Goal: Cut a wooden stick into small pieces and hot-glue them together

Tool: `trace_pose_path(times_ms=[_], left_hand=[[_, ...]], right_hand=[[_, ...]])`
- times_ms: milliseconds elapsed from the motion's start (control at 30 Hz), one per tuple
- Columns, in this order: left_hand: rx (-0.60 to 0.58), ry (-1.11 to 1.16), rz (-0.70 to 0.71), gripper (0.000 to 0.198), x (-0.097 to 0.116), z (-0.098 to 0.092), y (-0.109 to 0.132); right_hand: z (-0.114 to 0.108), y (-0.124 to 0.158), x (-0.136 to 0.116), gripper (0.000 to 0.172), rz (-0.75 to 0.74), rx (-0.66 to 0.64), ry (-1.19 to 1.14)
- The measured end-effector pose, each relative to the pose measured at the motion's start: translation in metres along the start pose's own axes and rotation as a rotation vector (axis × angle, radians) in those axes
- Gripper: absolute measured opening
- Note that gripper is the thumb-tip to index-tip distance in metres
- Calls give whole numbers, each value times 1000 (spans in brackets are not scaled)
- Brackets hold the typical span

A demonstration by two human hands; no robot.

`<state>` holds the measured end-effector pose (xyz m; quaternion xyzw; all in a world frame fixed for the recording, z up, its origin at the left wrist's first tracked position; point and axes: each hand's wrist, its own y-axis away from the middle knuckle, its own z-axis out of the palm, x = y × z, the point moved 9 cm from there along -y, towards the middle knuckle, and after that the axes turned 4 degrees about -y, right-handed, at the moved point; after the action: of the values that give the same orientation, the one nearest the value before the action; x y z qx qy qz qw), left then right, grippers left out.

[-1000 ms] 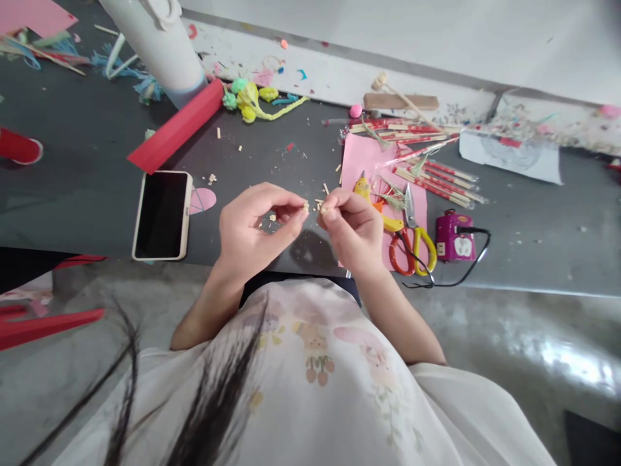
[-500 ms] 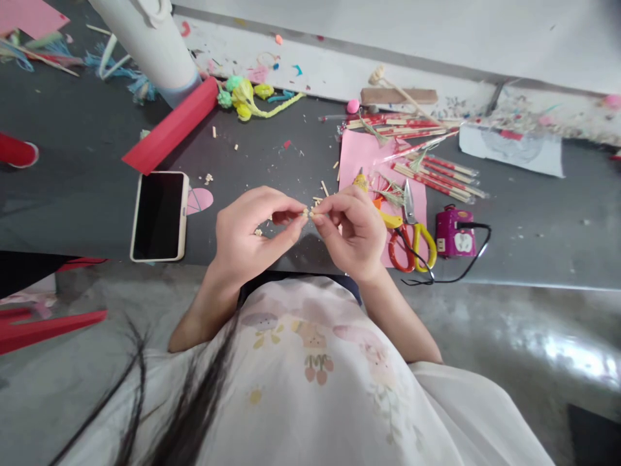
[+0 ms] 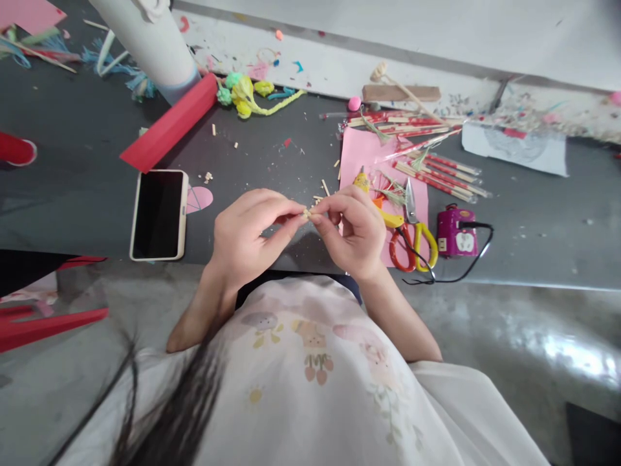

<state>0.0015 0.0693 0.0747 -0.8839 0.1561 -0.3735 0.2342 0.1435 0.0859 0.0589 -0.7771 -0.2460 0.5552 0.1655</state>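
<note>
A tiny pale wooden piece is pinched between the fingertips of both hands, above the dark table near its front edge. My left hand grips it from the left with thumb and forefinger. My right hand pinches it from the other side in the same way. The fingertips cover most of it, so its exact shape is hard to make out. Just behind the right fingertips lie several short cut pieces of wooden stick. Beside the right hand are a yellow hot glue gun and scissors.
A phone lies at the left, with a red folded paper strip behind it. Wrapped chopsticks rest partly on pink paper. A purple box with a black cable stands at the right. A white post rises at the back left.
Both hands stay almost in place, still pinching the small piece. The left hand has shifted very slightly, and the view has moved a little.
</note>
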Motion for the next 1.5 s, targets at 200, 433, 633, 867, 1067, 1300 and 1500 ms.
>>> trace_pose_path(times_ms=[200,433,633,867,1067,1300,1500], left_hand=[[-16,9,16,5,0,1,1],[-10,-11,56,5,3,2,1],[-1,42,43,6,4,5,0],[55,193,-33,4,-4,6,2],[15,255,-64,4,-5,8,1],[15,195,-51,6,-7,6,1],[23,159,7,4,-4,4,2]], right_hand=[[2,0,2,4,10,-19,8],[0,0,-2,5,-42,9,-47],[0,0,2,2,-31,14,-68],[3,2,11,8,84,13,-182],[6,5,13,6,122,7,-252],[9,6,17,4,167,-5,-300],[4,0,5,7,63,-1,-168]])
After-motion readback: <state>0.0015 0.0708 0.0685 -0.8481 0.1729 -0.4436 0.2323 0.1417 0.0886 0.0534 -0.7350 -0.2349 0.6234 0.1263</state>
